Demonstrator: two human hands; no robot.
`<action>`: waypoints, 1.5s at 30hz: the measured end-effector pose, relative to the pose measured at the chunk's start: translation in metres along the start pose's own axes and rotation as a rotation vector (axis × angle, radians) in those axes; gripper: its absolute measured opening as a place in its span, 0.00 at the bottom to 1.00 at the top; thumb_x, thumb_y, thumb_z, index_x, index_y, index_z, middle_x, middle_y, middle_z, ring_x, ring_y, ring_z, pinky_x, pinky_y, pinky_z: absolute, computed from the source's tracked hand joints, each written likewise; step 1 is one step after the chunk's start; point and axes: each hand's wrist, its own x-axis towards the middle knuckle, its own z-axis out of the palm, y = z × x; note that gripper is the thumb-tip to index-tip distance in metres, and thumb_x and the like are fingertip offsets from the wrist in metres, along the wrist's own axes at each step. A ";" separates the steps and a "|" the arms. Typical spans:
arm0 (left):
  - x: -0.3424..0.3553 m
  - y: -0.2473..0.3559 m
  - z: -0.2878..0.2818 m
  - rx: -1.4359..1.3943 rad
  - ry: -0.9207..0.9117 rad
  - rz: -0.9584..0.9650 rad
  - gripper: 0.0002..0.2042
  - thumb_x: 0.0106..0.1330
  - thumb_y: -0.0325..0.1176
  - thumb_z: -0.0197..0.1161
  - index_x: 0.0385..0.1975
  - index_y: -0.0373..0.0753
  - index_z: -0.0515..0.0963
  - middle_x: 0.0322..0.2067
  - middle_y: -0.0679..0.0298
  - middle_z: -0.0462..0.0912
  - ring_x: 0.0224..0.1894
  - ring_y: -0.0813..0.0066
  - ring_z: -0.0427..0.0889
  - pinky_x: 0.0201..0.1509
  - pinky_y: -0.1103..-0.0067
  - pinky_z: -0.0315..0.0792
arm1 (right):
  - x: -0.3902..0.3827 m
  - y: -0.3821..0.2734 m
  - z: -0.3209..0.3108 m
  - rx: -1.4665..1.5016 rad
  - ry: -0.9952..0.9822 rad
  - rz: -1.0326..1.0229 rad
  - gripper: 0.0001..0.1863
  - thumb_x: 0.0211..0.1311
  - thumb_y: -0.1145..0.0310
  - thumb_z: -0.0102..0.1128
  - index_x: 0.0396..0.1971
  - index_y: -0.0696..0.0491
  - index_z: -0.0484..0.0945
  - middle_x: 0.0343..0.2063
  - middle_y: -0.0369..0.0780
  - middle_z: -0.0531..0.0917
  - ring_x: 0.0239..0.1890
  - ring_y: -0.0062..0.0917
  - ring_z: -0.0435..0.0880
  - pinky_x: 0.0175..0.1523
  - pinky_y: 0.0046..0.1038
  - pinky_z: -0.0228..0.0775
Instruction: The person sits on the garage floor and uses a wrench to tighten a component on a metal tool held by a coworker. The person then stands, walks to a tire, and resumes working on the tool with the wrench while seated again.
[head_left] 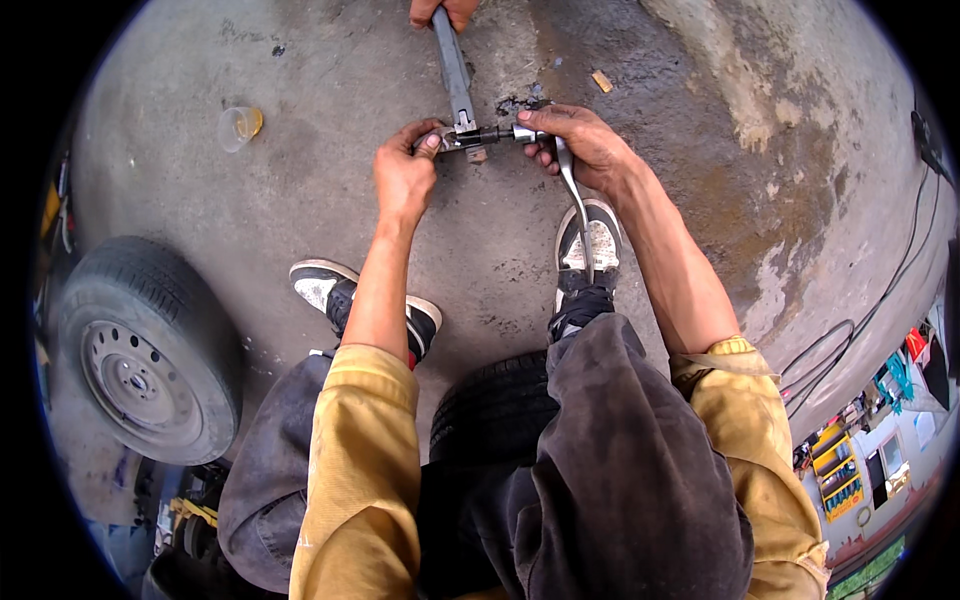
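My left hand (pixel 405 178) pinches the left end of a small metal piece (pixel 449 140) just above the concrete floor. A dark cylindrical part (pixel 490 135) runs from that piece toward the right. My right hand (pixel 590 150) is closed around the head of a ratchet wrench (pixel 571 185), whose shiny socket (pixel 524 132) meets the dark part. The wrench's handle hangs down over my right shoe (pixel 590 245). At the top edge, another person's hand (pixel 445 12) grips a long grey metal tool (pixel 453 70); its lower jaw end touches the metal piece.
A wheel with a steel rim (pixel 140 385) stands at the left. Under me is a black tyre (pixel 490 410). A clear plastic cup (pixel 240 128) with yellowish liquid sits far left. Dark cables (pixel 880 310) lie along the right; a yellow rack (pixel 838 470) stands at lower right.
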 end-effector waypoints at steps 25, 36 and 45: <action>-0.001 0.003 0.000 -0.043 -0.011 0.008 0.10 0.61 0.26 0.59 0.41 0.31 0.79 0.34 0.58 0.83 0.37 0.77 0.78 0.44 0.82 0.69 | -0.006 -0.001 0.005 0.099 0.042 0.089 0.11 0.56 0.67 0.63 0.35 0.56 0.74 0.23 0.38 0.75 0.20 0.16 0.73 0.21 0.15 0.62; -0.002 -0.001 -0.002 -0.070 -0.005 -0.017 0.09 0.61 0.26 0.59 0.40 0.32 0.79 0.34 0.58 0.83 0.36 0.76 0.78 0.44 0.81 0.69 | -0.011 -0.004 0.012 0.116 0.033 0.005 0.11 0.55 0.69 0.63 0.35 0.57 0.73 0.29 0.38 0.76 0.22 0.19 0.74 0.24 0.21 0.68; -0.001 -0.003 -0.002 -0.064 -0.010 -0.014 0.10 0.61 0.26 0.59 0.40 0.33 0.79 0.33 0.58 0.83 0.35 0.75 0.79 0.43 0.81 0.70 | -0.002 0.006 0.003 0.116 0.010 -0.213 0.15 0.54 0.63 0.66 0.35 0.56 0.73 0.24 0.37 0.76 0.22 0.18 0.75 0.23 0.18 0.67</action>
